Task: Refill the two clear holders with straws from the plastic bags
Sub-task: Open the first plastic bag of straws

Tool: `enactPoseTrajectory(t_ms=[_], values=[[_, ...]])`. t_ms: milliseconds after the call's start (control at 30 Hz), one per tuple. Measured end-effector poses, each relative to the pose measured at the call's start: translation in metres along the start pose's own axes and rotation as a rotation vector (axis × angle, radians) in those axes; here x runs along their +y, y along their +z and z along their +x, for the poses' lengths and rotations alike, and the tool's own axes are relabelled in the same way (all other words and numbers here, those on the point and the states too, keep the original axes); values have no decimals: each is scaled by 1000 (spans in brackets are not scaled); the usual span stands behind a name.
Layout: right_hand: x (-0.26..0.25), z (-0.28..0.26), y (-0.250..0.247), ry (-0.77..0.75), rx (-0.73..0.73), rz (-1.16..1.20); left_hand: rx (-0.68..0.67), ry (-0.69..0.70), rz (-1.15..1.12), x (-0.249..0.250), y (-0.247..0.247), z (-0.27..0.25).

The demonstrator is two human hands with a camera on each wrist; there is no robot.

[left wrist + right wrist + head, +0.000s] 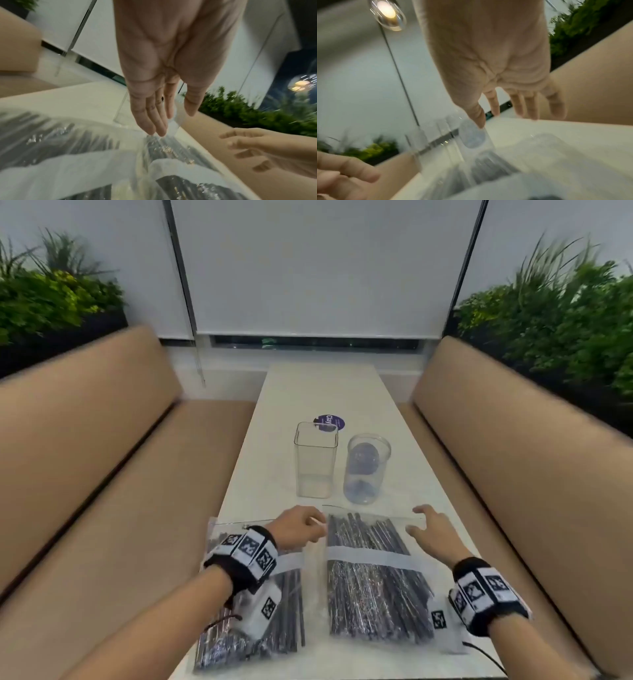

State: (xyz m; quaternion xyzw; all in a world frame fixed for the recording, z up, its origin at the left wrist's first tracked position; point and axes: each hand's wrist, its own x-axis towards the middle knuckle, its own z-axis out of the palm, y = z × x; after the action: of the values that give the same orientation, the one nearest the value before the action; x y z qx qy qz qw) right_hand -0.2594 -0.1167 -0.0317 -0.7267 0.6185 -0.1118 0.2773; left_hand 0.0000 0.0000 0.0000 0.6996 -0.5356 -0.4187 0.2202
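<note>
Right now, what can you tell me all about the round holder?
The round holder is a clear cylinder, plastic by the look of it, standing upright on the white table with its top open. No straws are inside; something bluish shows through its wall. It stands right of the square holder, apart from it, just beyond the right bag. Neither hand touches it.
</note>
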Motion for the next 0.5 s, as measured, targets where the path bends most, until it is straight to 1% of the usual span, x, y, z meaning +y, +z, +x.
enactPoseTrajectory(t_ms=[67,100,167,233,333,433,467,500], values=[[1,9,10,178,52,-18,14,-90,20,4,11,18],[3,12,15,259,40,-20,0,-120,58,4,17,27],[2,15,24,344,-6,36,-29,-149,142,5,30,37],[3,17,31,362,-33,119,-59,-191,175,2,43,45],[3,19,33,393,-18,213,-55,-228,181,3,55,45],[4,18,34,424,-27,315,37,-242,73,5,63,46],[4,18,33,415,-10,353,66,-230,27,7,64,48],[3,18,32,393,25,395,106,-221,-67,10,65,49]])
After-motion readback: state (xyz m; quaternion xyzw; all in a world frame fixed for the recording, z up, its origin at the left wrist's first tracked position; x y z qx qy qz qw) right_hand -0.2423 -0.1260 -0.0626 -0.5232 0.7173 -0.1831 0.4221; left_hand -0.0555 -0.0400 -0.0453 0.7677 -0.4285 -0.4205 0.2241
